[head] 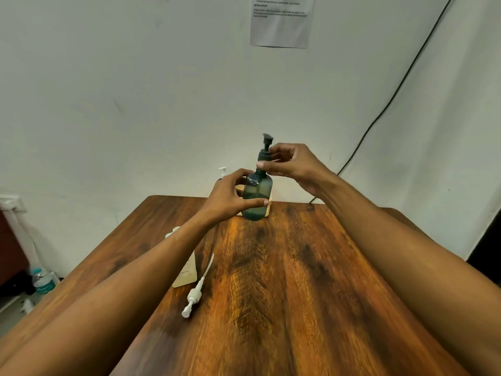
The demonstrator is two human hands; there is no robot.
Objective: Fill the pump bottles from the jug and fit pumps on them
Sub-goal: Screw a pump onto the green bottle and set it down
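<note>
A dark green translucent pump bottle [256, 198] is held upright just above the far end of the wooden table [298, 280]. My left hand [230, 196] wraps its body from the left. My right hand [292, 164] pinches the dark pump [265, 149] at its collar, and the collar sits a little above the bottle's neck. A loose white pump [196, 291] lies flat on the table with its tube pointing away. A cream bottle [187, 270] lies on its side, partly hidden under my left forearm. The jug is not visible.
A tan object [268, 210] stands behind the green bottle, mostly hidden. A white pump head [222, 170] pokes up behind my left hand. A black cable [379, 118] runs down the wall. A water bottle [42, 280] stands on the floor at left.
</note>
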